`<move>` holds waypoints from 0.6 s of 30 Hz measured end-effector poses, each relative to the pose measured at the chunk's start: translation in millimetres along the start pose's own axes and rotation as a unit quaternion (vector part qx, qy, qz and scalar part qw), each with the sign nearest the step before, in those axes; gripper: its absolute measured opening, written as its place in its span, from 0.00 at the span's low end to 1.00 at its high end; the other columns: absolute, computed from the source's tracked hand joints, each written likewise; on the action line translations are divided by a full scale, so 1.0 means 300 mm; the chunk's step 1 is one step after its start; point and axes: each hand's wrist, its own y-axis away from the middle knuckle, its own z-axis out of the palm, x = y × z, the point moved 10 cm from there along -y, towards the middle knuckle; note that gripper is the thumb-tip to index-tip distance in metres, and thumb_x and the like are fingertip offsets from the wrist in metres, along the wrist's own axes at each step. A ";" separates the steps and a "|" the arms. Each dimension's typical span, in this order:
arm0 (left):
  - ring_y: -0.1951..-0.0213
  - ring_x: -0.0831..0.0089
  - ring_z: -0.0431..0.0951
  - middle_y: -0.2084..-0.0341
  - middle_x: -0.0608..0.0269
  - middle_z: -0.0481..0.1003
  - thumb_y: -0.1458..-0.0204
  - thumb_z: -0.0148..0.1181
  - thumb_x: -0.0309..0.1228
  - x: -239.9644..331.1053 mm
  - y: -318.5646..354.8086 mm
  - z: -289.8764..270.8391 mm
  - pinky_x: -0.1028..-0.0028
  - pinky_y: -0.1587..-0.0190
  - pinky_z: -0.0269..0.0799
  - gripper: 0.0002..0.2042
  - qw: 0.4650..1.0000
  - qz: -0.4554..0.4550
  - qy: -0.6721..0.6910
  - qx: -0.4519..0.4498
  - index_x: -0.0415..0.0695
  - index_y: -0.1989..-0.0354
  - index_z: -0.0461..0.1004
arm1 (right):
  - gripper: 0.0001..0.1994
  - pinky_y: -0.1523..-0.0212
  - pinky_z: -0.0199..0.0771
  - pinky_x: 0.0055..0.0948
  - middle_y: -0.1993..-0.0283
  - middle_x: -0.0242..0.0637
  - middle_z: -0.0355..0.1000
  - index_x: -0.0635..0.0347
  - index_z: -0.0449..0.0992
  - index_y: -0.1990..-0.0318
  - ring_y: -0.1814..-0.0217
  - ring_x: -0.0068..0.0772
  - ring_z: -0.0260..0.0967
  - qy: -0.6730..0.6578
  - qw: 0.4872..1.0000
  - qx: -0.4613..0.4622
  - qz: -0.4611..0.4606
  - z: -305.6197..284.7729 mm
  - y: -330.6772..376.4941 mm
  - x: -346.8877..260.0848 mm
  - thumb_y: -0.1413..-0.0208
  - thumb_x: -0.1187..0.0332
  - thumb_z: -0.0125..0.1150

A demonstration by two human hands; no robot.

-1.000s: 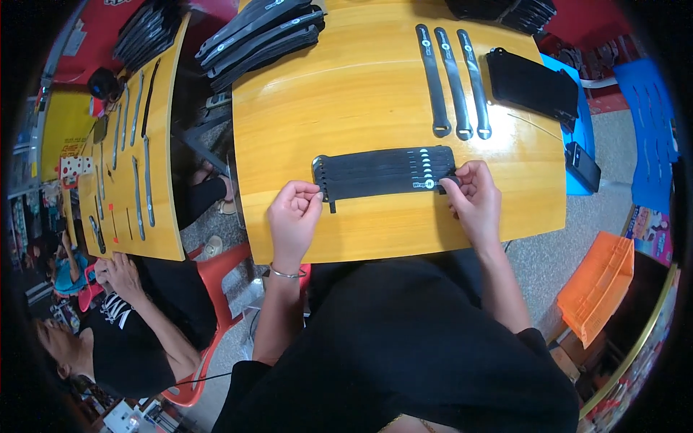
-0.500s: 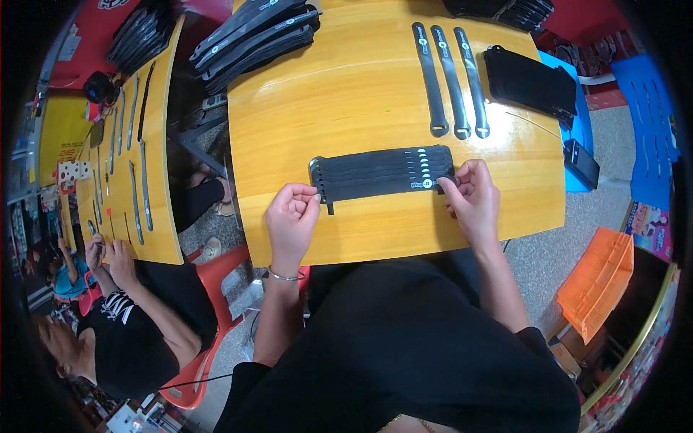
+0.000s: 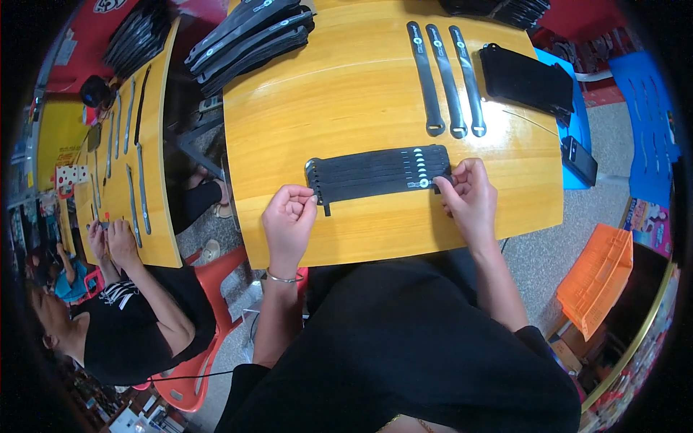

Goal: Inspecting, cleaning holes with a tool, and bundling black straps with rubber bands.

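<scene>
A fanned row of black straps [image 3: 364, 173] lies flat across the wooden table in front of me, overlapping, with white marks lined up toward the right end. My left hand [image 3: 289, 224] is closed in a pinch at the near left corner, where a short dark tab sticks out toward me. At the near right corner my right hand [image 3: 471, 206] pinches the end of the nearest strap between thumb and fingers. Farther off to the right, three separate grey-black straps [image 3: 449, 81] lie side by side, each with a slotted near end.
Piled dark straps [image 3: 249, 47] sit at the far left of the table [image 3: 325, 108], a black bundle [image 3: 525, 81] at the right edge. A dark boxy device [image 3: 580, 162] rests on a blue surface beyond. An orange crate [image 3: 595, 278] stands right; a co-worker's hands [image 3: 115, 242] work at the left table.
My hands keep their pinches at both ends of the strap row, which looks unchanged. The whole view has shifted slightly. The co-worker's hands at the left have moved a little.
</scene>
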 end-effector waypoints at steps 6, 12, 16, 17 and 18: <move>0.77 0.91 0.69 0.76 0.70 0.71 0.50 0.55 0.14 0.002 -0.001 0.003 0.91 0.75 0.63 0.05 1.000 0.000 0.004 -0.001 0.35 0.66 0.70 | 0.14 0.85 0.63 0.17 0.80 0.30 0.67 0.61 0.62 0.65 0.83 0.15 0.65 0.001 1.000 0.003 0.006 -0.002 0.003 -0.004 0.50 0.74 0.66; 0.77 0.90 0.69 0.76 0.70 0.71 0.50 0.55 0.14 -0.001 0.003 0.000 0.90 0.75 0.64 0.05 1.000 0.001 0.006 0.000 0.34 0.66 0.70 | 0.15 0.85 0.64 0.18 0.79 0.30 0.66 0.61 0.62 0.65 0.83 0.16 0.65 -0.003 1.000 0.008 0.010 0.002 0.005 -0.001 0.51 0.74 0.66; 0.76 0.90 0.70 0.76 0.69 0.71 0.50 0.55 0.14 0.006 0.008 0.000 0.90 0.75 0.65 0.05 1.000 0.012 -0.013 0.005 0.34 0.66 0.70 | 0.16 0.85 0.65 0.19 0.78 0.31 0.64 0.61 0.62 0.65 0.83 0.18 0.66 0.027 0.999 0.025 -0.013 -0.006 0.009 -0.013 0.52 0.74 0.67; 0.76 0.90 0.70 0.76 0.69 0.71 0.50 0.55 0.14 0.006 0.007 0.004 0.90 0.75 0.65 0.05 1.000 0.011 -0.014 0.004 0.34 0.66 0.70 | 0.16 0.85 0.65 0.20 0.78 0.31 0.63 0.61 0.62 0.65 0.82 0.19 0.66 0.027 0.999 0.030 -0.014 -0.009 0.008 -0.009 0.52 0.75 0.67; 0.76 0.89 0.71 0.76 0.69 0.71 0.50 0.55 0.14 0.009 0.007 0.005 0.90 0.75 0.65 0.05 1.000 0.012 -0.017 0.006 0.34 0.65 0.70 | 0.16 0.85 0.65 0.20 0.78 0.31 0.63 0.61 0.62 0.65 0.82 0.19 0.66 0.027 0.999 0.030 -0.013 -0.011 0.008 -0.007 0.52 0.75 0.67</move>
